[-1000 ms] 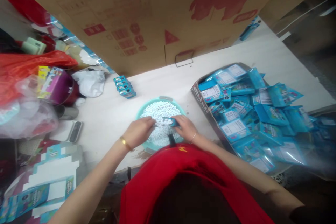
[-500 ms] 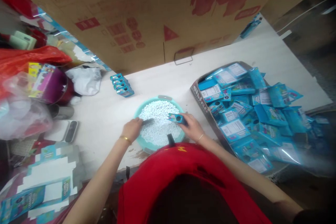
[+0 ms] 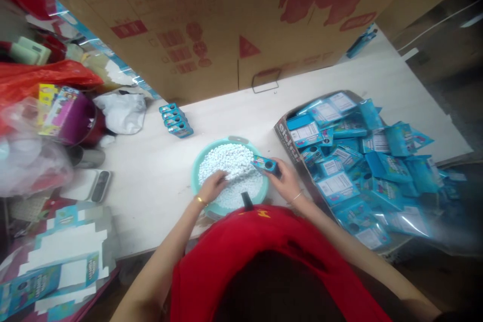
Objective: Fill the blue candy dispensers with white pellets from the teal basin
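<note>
- Left hand [image 3: 213, 185]: over the near left part of the bowl, fingers bent down at the white pellets; whether it grips something among them cannot be told.
- Right hand [image 3: 284, 180]: closed round a small blue box [image 3: 264, 164], thumb and fingers at its right end.
- Green bowl [image 3: 195, 176]: on the white table [image 3: 145, 211], between the two hands, close against the red apron [image 3: 279, 229].
- White pellets [image 3: 226, 155]: heaped towards the far side, lower towards the near side.
- Handling, as judged: a light pinch on the small blue box should spare its thin walls; holding it over the bowl rather than the table would let stray pellets drop back in. The left hand would do best with short, shallow strokes through the heap, clear of the rim.
- Position of the small blue box: at the bowl's right rim, in the right hand, to the right of the left hand's fingertips and a little farther from the body, apart from them. Contact with the rim cannot be told.
- Row of small boxes [image 3: 176, 121]: standing side by side, beyond the bowl and to its left, out of both hands.
- Carton tray [image 3: 292, 143]: right of the right hand, piled with blue packs [image 3: 337, 186].
</note>
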`<action>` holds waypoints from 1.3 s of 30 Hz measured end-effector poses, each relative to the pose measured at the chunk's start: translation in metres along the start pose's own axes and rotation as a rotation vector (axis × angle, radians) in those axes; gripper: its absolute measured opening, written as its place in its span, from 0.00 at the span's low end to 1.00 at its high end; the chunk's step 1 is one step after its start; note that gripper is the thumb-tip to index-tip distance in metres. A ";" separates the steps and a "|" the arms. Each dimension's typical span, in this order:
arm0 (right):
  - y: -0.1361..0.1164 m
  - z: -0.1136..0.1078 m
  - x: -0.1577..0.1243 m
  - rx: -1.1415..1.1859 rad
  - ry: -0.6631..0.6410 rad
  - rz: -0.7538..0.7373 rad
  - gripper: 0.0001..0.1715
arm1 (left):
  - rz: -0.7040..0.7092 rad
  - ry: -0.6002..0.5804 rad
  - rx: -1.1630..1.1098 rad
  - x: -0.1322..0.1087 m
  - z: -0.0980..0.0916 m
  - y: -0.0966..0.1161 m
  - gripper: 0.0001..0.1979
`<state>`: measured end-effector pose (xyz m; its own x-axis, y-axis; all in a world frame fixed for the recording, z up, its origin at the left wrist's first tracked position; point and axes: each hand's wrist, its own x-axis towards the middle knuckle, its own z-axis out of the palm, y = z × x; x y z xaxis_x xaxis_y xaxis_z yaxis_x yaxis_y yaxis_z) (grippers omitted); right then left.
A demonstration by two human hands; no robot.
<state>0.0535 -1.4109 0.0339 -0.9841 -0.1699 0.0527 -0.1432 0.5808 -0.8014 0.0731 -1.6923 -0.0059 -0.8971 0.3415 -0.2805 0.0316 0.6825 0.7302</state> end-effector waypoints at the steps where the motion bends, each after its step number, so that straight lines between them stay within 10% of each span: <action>1: 0.000 0.001 0.000 -0.021 -0.001 -0.025 0.20 | 0.025 0.009 -0.013 -0.007 -0.015 0.006 0.13; 8: -0.011 0.023 0.005 -0.140 -0.144 -0.240 0.25 | 0.112 -0.076 0.206 -0.027 -0.088 0.076 0.12; 19: -0.020 0.035 0.005 -0.125 -0.203 -0.311 0.26 | 0.019 -0.255 0.883 -0.020 -0.102 0.182 0.11; 25: -0.010 0.026 0.003 -0.111 -0.145 -0.229 0.22 | -0.162 -0.119 0.728 -0.024 -0.096 0.087 0.10; 30: -0.003 0.011 0.000 -0.079 -0.056 -0.114 0.21 | -0.229 -0.135 0.421 -0.007 -0.018 -0.008 0.08; 35: -0.004 0.000 0.001 -0.065 -0.002 -0.050 0.20 | -0.141 -0.084 0.253 0.026 0.056 -0.007 0.11; 39: -0.006 -0.005 0.002 -0.051 0.001 -0.016 0.20 | -0.098 -0.075 0.155 0.025 0.052 -0.001 0.12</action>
<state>0.0522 -1.4110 0.0414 -0.9816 -0.1791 0.0659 -0.1643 0.6179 -0.7689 0.0738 -1.6509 -0.0458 -0.8638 0.3118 -0.3957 0.0183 0.8043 0.5939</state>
